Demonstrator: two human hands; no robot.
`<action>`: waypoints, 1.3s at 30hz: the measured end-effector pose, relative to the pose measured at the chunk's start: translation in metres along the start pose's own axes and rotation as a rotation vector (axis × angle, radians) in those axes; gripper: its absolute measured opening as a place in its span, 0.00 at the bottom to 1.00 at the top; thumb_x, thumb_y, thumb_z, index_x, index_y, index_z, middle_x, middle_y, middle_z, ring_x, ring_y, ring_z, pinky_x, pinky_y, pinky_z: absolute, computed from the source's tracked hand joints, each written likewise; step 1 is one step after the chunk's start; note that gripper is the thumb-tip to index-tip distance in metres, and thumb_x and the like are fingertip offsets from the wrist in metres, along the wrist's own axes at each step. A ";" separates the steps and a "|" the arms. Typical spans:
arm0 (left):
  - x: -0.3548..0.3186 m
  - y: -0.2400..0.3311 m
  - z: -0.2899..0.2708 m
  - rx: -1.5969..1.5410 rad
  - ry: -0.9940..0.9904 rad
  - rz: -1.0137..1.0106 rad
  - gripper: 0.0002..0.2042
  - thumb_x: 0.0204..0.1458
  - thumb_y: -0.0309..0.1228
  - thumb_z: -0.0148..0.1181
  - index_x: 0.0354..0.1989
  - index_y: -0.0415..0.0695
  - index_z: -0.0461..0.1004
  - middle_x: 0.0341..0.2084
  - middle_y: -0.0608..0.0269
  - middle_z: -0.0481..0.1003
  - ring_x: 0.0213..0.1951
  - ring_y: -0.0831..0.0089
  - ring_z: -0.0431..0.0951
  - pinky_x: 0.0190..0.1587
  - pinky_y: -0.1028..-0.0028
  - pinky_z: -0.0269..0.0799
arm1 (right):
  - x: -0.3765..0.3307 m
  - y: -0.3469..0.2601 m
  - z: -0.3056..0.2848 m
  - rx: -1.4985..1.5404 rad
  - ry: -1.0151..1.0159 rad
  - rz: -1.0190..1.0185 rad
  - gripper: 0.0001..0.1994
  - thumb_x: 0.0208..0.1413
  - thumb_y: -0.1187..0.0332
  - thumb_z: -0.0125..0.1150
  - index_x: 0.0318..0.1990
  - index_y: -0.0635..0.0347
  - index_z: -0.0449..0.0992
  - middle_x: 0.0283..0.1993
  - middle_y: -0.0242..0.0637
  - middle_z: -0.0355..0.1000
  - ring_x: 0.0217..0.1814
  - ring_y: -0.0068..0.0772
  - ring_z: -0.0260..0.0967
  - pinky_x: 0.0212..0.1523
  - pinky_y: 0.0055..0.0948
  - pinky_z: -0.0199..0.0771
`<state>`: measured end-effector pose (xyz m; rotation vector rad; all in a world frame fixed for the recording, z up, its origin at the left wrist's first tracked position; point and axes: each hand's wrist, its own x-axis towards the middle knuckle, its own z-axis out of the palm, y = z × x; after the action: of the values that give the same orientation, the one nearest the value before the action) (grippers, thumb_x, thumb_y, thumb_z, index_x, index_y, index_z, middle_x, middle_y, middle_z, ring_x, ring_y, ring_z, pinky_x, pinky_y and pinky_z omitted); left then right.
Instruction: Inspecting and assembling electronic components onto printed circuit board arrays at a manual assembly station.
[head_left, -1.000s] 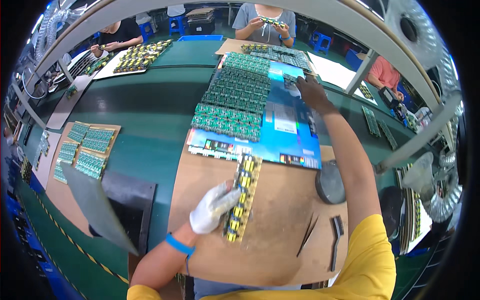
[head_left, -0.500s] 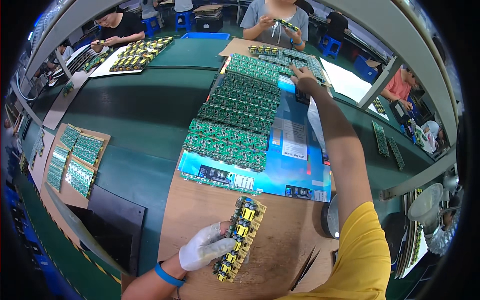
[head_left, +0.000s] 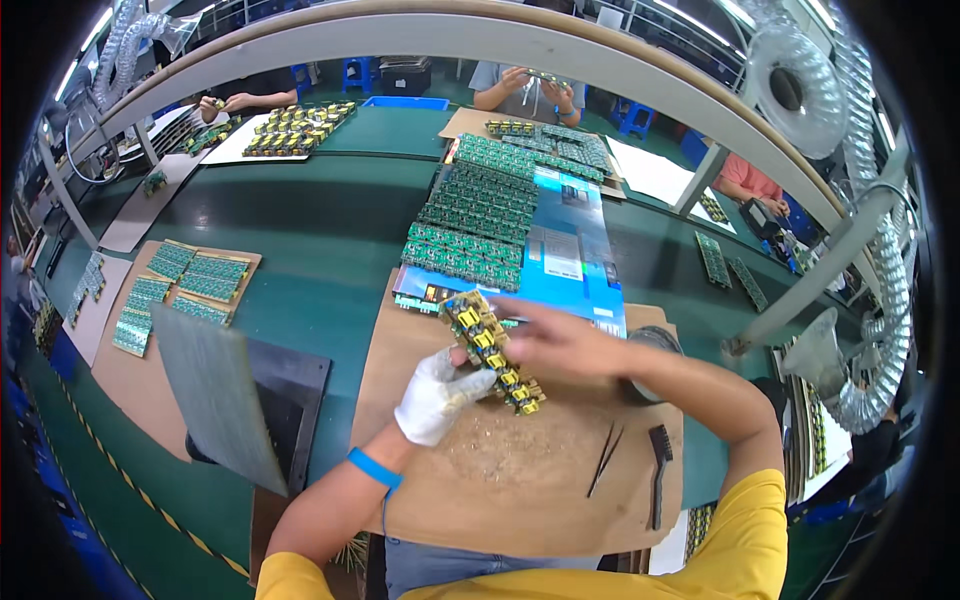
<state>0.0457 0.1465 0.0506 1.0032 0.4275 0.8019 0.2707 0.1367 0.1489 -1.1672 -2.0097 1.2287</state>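
My left hand (head_left: 440, 393), in a white glove with a blue band at the wrist, grips a long circuit board panel (head_left: 487, 340) set with yellow and dark components. The panel is tilted above the brown work board (head_left: 540, 490). My bare right hand (head_left: 550, 335) is at the panel's right side. Motion smears it and the panel partly hides its fingers, so its grip cannot be made out. Just beyond lie rows of green circuit boards (head_left: 475, 205) on a blue printed sheet (head_left: 585, 230).
Tweezers (head_left: 604, 462) and a black brush (head_left: 659, 475) lie at the right of the work board. A round dark container (head_left: 655, 350) stands behind my right forearm. A grey plate (head_left: 215, 385) rises at left. A shelf bar (head_left: 480, 22) crosses overhead. Other people work across the table.
My right hand has come back from the far green boards to the panel in my left hand. The panel has moved away from me and tilted the other way. The view has shifted.
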 end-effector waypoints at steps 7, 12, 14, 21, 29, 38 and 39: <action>-0.005 0.015 0.016 0.089 -0.003 0.177 0.21 0.56 0.19 0.65 0.59 0.42 0.73 0.50 0.64 0.78 0.49 0.75 0.78 0.54 0.73 0.73 | -0.023 -0.021 0.026 -0.455 0.091 -0.197 0.29 0.66 0.71 0.59 0.73 0.57 0.61 0.63 0.43 0.71 0.64 0.34 0.69 0.65 0.37 0.69; 0.003 0.000 0.007 0.539 0.246 0.547 0.19 0.56 0.20 0.66 0.57 0.42 0.73 0.50 0.62 0.76 0.47 0.74 0.78 0.53 0.73 0.74 | -0.003 0.008 -0.070 -0.650 0.593 -0.148 0.25 0.66 0.71 0.58 0.70 0.57 0.66 0.57 0.53 0.76 0.50 0.53 0.77 0.49 0.44 0.77; 0.002 -0.005 0.000 0.509 0.243 0.420 0.19 0.57 0.19 0.64 0.57 0.39 0.71 0.51 0.59 0.74 0.49 0.72 0.78 0.55 0.71 0.73 | 0.009 0.053 -0.123 -0.939 0.647 0.064 0.23 0.67 0.67 0.57 0.67 0.59 0.68 0.53 0.57 0.76 0.50 0.55 0.76 0.48 0.46 0.75; 0.002 -0.004 0.001 0.682 0.179 0.415 0.17 0.54 0.21 0.67 0.52 0.41 0.75 0.44 0.58 0.76 0.44 0.69 0.79 0.49 0.71 0.75 | 0.059 0.181 -0.228 -1.292 0.582 0.143 0.19 0.67 0.59 0.57 0.60 0.58 0.74 0.47 0.52 0.72 0.52 0.57 0.71 0.51 0.49 0.73; 0.006 0.011 0.006 0.767 0.166 0.394 0.17 0.52 0.22 0.69 0.50 0.43 0.76 0.41 0.57 0.77 0.41 0.66 0.80 0.46 0.70 0.76 | 0.112 0.237 -0.288 -1.421 0.653 0.073 0.18 0.63 0.62 0.60 0.58 0.53 0.77 0.48 0.44 0.68 0.58 0.53 0.67 0.60 0.50 0.65; 0.003 0.010 0.006 0.775 0.130 0.356 0.16 0.51 0.19 0.68 0.49 0.41 0.75 0.42 0.58 0.77 0.43 0.68 0.80 0.50 0.70 0.74 | 0.141 0.241 -0.295 -1.333 0.729 0.158 0.20 0.56 0.64 0.67 0.56 0.56 0.79 0.45 0.48 0.73 0.51 0.55 0.71 0.52 0.49 0.72; 0.001 0.010 0.006 0.779 0.138 0.356 0.16 0.51 0.19 0.68 0.49 0.41 0.75 0.42 0.58 0.77 0.43 0.68 0.80 0.50 0.70 0.74 | 0.144 0.239 -0.290 -1.287 0.735 0.128 0.20 0.55 0.65 0.68 0.55 0.56 0.79 0.44 0.49 0.73 0.50 0.55 0.72 0.52 0.49 0.73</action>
<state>0.0464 0.1470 0.0629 1.7875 0.7197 1.0546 0.5167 0.4454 0.0689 -1.8863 -2.0022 -0.6572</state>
